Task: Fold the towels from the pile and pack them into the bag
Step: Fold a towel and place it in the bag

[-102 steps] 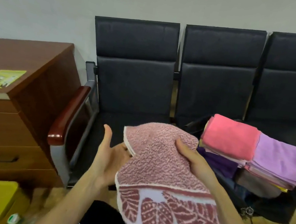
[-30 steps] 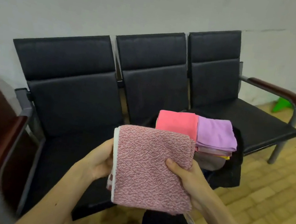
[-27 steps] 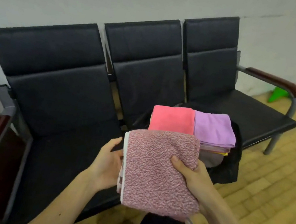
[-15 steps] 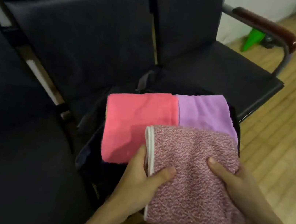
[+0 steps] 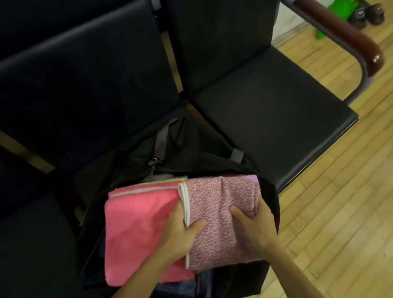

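Head view: left hand (image 5: 179, 233) and right hand (image 5: 254, 224) each grip the folded mauve towel (image 5: 221, 216), which lies atop the heaped bag (image 5: 247, 276) at the bench's (image 5: 272, 109) front edge. Let go unevenly, it could unfold or slide floorward.

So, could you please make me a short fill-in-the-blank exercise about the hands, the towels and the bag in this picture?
1. The bag is ____ in colour.
2. The plain pink towel lies to the ____ of the speckled towel.
3. The left hand and the right hand each press a ____ on top of the speckled towel.

Missing words: black; left; thumb.
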`<action>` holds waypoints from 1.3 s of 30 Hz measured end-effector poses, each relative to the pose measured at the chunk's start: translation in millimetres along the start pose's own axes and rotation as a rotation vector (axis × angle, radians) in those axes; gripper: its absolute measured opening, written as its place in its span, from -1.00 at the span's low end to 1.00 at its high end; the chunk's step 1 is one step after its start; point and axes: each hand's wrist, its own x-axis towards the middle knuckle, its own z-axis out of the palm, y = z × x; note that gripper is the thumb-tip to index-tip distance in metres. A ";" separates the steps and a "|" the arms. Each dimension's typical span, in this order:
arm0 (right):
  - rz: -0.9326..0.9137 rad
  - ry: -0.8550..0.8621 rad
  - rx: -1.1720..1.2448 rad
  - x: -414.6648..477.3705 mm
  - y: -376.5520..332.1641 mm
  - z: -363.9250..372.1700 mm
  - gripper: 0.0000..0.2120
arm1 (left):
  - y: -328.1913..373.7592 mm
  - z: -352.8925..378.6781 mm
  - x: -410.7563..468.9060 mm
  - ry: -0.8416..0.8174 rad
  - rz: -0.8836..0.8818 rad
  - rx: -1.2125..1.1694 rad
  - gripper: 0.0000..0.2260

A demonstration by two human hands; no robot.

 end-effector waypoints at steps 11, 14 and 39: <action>-0.168 0.111 -0.628 -12.8 -42.2 6.2 -0.19 | 68.3 -43.8 32.7 0.336 -0.183 -0.161 -0.90; -0.130 0.017 -0.711 -7.0 -42.1 23.7 -0.18 | 84.4 -44.8 79.6 0.243 -0.410 -0.532 -0.90; -0.413 0.052 -1.151 -1.2 -81.6 16.7 -0.31 | 170.1 -19.8 76.5 -0.101 -0.356 -0.482 -0.67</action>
